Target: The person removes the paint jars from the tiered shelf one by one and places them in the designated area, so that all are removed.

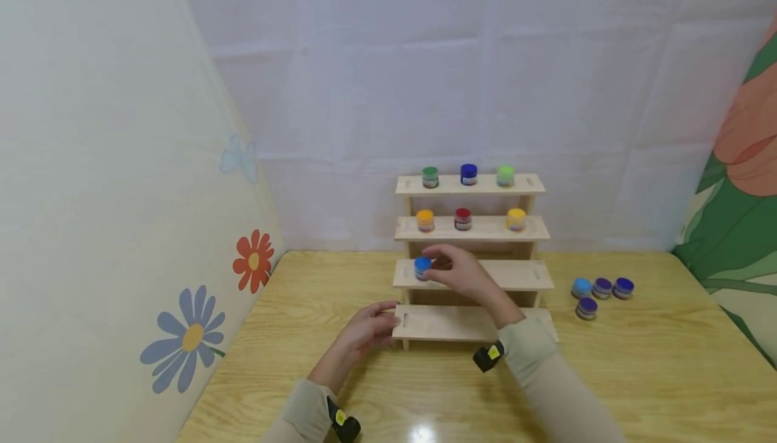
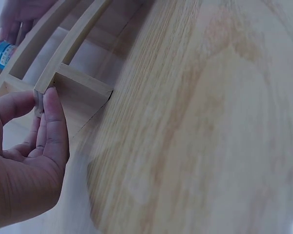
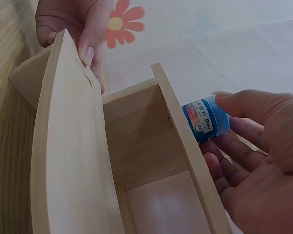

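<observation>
A stepped wooden display rack (image 1: 473, 325) stands on the table. My right hand (image 1: 463, 273) holds a light-blue paint jar (image 1: 422, 268) at the left end of the second step from the bottom. Seen from the right wrist, the labelled jar (image 3: 203, 118) stands on the board, with thumb and fingers (image 3: 244, 105) around its lid. My left hand (image 1: 367, 328) grips the left end of the lowest step. In the left wrist view its thumb and fingers pinch that board end (image 2: 39, 101).
The top step bears a dark green jar (image 1: 429, 177), a dark blue jar (image 1: 469, 174) and a light green jar (image 1: 506, 176). Below are orange (image 1: 425, 221), dark red (image 1: 463, 220) and yellow (image 1: 516, 220) jars. Several blue and purple jars (image 1: 587, 308) stand right of the rack.
</observation>
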A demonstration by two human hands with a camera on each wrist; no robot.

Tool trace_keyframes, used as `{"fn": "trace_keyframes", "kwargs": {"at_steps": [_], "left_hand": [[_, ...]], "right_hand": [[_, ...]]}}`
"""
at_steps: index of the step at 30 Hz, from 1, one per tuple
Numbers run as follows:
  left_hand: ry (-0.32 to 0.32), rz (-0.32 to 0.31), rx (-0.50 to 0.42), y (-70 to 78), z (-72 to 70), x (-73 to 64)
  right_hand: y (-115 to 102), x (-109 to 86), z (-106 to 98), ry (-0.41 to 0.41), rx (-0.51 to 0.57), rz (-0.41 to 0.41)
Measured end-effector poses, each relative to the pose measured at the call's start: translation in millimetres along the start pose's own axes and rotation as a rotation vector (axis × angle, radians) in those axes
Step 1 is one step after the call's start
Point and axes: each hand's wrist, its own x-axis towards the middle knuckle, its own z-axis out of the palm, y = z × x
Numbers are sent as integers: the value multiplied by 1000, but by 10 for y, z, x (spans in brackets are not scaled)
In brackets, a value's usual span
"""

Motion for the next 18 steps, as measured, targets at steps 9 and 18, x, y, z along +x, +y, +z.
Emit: {"fn": "trace_keyframes", "kwargs": {"at_steps": [9, 18], "left_hand": [[-3, 20, 18, -7, 7, 8], [-8, 32, 10, -21, 11, 14]], "right_hand": [[3, 51, 85, 9, -36, 25], [-7, 83, 149, 23, -127, 92]]}}
